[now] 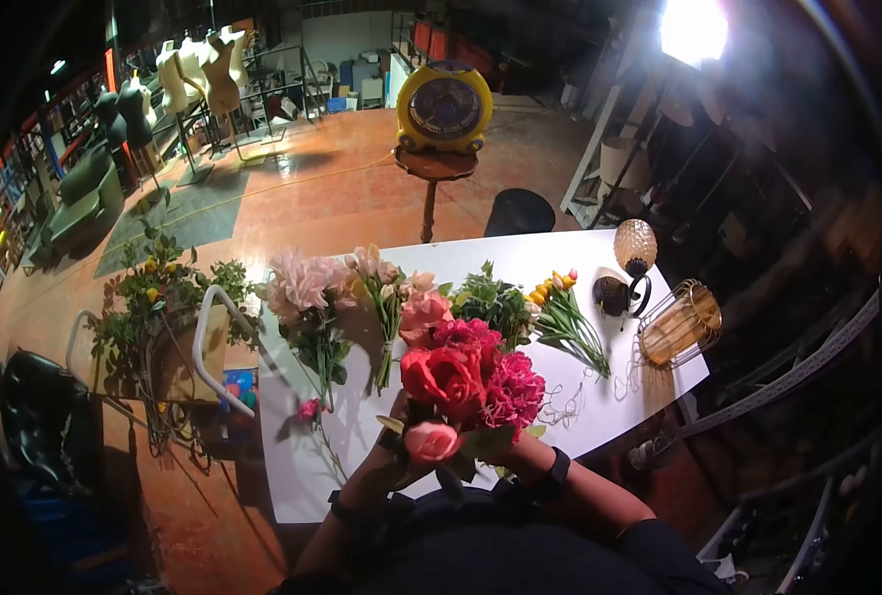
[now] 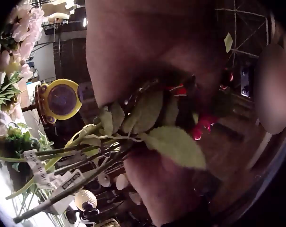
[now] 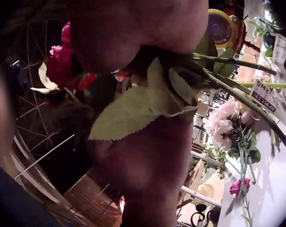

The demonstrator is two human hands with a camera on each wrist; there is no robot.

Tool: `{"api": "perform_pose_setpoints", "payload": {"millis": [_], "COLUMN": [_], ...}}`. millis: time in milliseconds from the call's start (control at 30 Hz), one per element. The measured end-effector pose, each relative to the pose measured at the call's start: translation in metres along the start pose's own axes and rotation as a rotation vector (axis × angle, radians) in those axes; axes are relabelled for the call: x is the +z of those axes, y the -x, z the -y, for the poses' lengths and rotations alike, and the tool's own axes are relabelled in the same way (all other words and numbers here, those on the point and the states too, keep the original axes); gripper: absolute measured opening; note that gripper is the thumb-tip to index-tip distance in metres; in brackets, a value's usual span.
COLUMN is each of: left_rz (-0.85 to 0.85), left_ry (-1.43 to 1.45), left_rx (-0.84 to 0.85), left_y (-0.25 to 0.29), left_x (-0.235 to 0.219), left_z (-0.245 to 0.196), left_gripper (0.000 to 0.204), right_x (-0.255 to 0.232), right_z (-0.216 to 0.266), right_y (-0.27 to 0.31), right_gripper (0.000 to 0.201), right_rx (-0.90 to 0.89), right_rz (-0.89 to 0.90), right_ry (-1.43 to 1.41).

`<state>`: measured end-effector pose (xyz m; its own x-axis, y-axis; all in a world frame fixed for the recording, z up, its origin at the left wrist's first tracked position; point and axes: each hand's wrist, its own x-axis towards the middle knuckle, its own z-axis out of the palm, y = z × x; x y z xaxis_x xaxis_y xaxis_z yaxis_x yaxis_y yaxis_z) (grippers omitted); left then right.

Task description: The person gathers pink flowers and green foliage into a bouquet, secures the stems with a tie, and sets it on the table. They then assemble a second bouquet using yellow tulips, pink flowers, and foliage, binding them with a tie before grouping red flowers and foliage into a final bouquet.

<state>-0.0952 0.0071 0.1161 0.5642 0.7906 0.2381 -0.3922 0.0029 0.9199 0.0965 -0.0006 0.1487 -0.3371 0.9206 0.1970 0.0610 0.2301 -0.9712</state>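
I have both hands on the bouquet [image 1: 461, 382] above the near edge of the surface [image 1: 599, 397]: left hand [image 1: 393, 436] and right hand [image 1: 515, 451] curled round the stems. Several blooms are gathered already; I judge it about half built, since the peonies [image 1: 302, 283] and tulips [image 1: 560, 293] lie unused. The wrist views show tagged stems [image 2: 62, 182] (hidden from the head view)

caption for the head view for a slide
Both hands, left hand and right hand, grip a bouquet above a white table.
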Motion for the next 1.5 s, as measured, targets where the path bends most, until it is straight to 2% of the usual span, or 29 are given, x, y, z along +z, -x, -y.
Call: {"api": "perform_pose_setpoints", "payload": {"millis": [33,100,167,200,267,300,333,367,433,467,533,567,600,667,700,767,800,833,900,933,1067,1133,1167,1200,1233,1300,1367,1433,1500], "left_rz": [-0.002,-0.050,-0.098,-0.121,-0.164,-0.184,-0.204,-0.203,-0.207,-0.207,-0.200,-0.200,-0.202,-0.209,-0.211,-0.215,-0.216,-0.219,-0.225,-0.228,-0.236,-0.241,-0.244,-0.247,-0.250,-0.257,-0.263,-0.269,-0.276], "left_ry": [-0.001,0.013,0.030,0.039,0.057,0.065,0.074,0.074,0.072,0.072,0.071,0.070,0.069,0.066,0.066,0.064,0.062,0.061,0.059,0.059,0.058,0.058,0.058,0.057,0.055,0.052,0.049,0.046,0.042], "left_rx": [0.003,-0.069,-0.141,-0.178,-0.254,-0.290,-0.327,-0.326,-0.298,-0.285,-0.261,-0.250,-0.240,-0.219,-0.209,-0.187,-0.174,-0.162,-0.136,-0.122,-0.074,-0.049,-0.036,-0.023,-0.010,0.017,0.043,0.068,0.091], "left_y": [0.010,0.010,0.011,0.012,0.014,0.014,0.015,0.016,0.016,-0.012,-0.047,-0.033,-0.019,0.007,0.021,0.027,-0.071,-0.006,-0.077,-0.080,-0.062,-0.056,-0.003,-0.017,-0.003,-0.021,-0.014,-0.050,-0.057], "left_x": [-0.013,-0.012,-0.010,-0.007,0.001,0.007,0.015,0.014,0.013,0.017,0.025,0.021,0.016,0.007,0.006,0.008,0.034,0.033,0.035,0.036,0.035,0.033,0.020,0.022,0.021,0.023,0.021,0.026,0.029], "left_z": [0.027,0.024,0.015,0.008,-0.015,-0.032,-0.054,-0.053,-0.050,-0.058,-0.065,-0.059,-0.054,-0.044,-0.037,-0.031,-0.057,-0.083,-0.054,-0.053,-0.039,-0.034,-0.018,-0.020,-0.014,-0.017,-0.012,-0.021,-0.019], "left_gripper": [0.073,0.074,0.076,0.077,0.079,0.080,0.081,0.081,0.079,0.079,0.078,0.077,0.077,0.075,0.075,0.074,0.073,0.073,0.072,0.071,0.069,0.068,0.067,0.066,0.066,0.065,0.064,0.063,0.061], "right_x": [-0.002,-0.003,-0.001,0.000,-0.002,-0.001,-0.002,-0.002,-0.002,-0.003,-0.009,-0.010,-0.009,-0.006,-0.005,-0.002,-0.002,-0.003,-0.003,-0.003,-0.002,-0.003,-0.003,-0.003,-0.003,-0.005,-0.007,-0.010,-0.011], "right_z": [-0.001,-0.008,-0.016,-0.017,-0.020,-0.007,-0.007,-0.008,-0.014,-0.009,0.006,0.004,0.008,0.015,0.011,-0.001,-0.008,-0.011,-0.009,-0.007,-0.021,-0.024,-0.025,-0.025,-0.025,-0.019,-0.020,-0.027,-0.020], "right_y": [0.001,0.001,0.000,0.006,0.002,0.001,0.002,0.004,0.006,0.007,0.008,0.006,0.003,-0.001,0.002,0.004,0.003,0.002,0.001,0.000,0.001,0.004,0.005,0.007,0.008,0.006,0.005,0.006,0.003], "right_gripper": [0.049,0.049,0.051,0.053,0.054,0.053,0.053,0.053,0.047,0.047,0.040,0.038,0.038,0.042,0.045,0.046,0.048,0.054,0.062,0.071,0.073,0.069,0.069,0.070,0.071,0.070,0.070,0.066,0.064], "right_rx": [0.028,0.055,-0.038,0.306,-0.145,-0.209,-0.210,-0.160,-0.114,-0.113,0.022,-0.174,-0.172,-0.320,-0.276,-0.204,-0.135,-0.143,-0.157,-0.173,-0.101,-0.023,-0.022,-0.022,-0.023,-0.018,-0.013,-0.097,-0.106], "right_rz": [0.026,0.056,0.092,0.090,0.105,0.076,0.075,0.088,0.078,0.074,0.176,0.180,0.177,0.220,0.217,0.216,0.217,0.235,0.240,0.244,0.206,0.254,0.254,0.232,0.211,0.214,0.216,0.197,0.207], "right_ry": [0.024,0.048,0.189,-0.222,0.261,0.204,0.206,0.132,0.092,0.095,-0.036,0.096,0.094,0.184,0.105,0.133,0.162,0.219,0.207,0.196,0.156,0.026,0.026,-0.009,-0.044,-0.054,-0.065,-0.058,-0.012]}}
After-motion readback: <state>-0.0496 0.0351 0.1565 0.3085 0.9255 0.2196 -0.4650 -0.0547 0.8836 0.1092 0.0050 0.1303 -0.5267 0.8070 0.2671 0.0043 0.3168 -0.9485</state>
